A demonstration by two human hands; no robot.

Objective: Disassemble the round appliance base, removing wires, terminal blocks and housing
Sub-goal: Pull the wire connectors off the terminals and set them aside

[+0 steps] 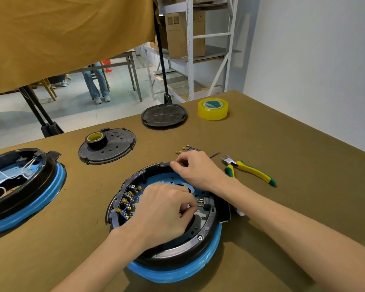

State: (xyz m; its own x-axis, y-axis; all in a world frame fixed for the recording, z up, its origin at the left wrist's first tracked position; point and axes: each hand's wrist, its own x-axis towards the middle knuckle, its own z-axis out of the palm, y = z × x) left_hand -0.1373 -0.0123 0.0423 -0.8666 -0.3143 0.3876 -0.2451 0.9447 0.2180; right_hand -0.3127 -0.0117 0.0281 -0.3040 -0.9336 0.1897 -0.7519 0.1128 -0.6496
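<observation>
The round appliance base (200,237), black with a blue lower ring, lies open side up at the table's front centre. Inside on the left, blue wires with brass terminals (128,200) sit along the rim. My left hand (162,211) reaches into the base and pinches a brass connector at the black socket block (207,202) on the right side. My right hand (196,169) grips the base's far rim with curled fingers. A removed blue wire with brass terminals (188,149) lies on the table just behind the right hand.
Yellow-green cutters (249,169) lie right of the base. A second open base (23,186) sits at the left. Two black round covers (110,148) (164,115) lie behind, one carrying a dark tape roll (95,138). A yellow tape roll (212,108) stands far back.
</observation>
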